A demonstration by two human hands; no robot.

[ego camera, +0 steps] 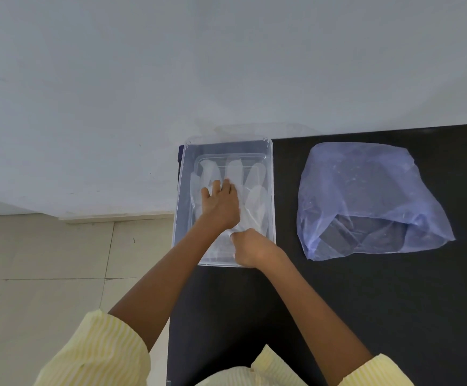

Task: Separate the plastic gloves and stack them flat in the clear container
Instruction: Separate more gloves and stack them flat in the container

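A clear plastic container [270, 174] stands at the left end of the black table. Thin see-through plastic gloves [250, 188] lie flat inside it, fingers pointing away from me. My left hand [221, 203] rests palm down on the gloves in the middle of the container, fingers spread. Over the container's near edge, my right hand [250, 247] pinches the cuff end of a glove between thumb and fingers.
A bluish translucent plastic bag [366, 196] lies flat on the black table [393, 302] to the right of the container, with a dark shape inside. A pale wall rises behind. Tiled floor [45, 260] lies to the left of the table.
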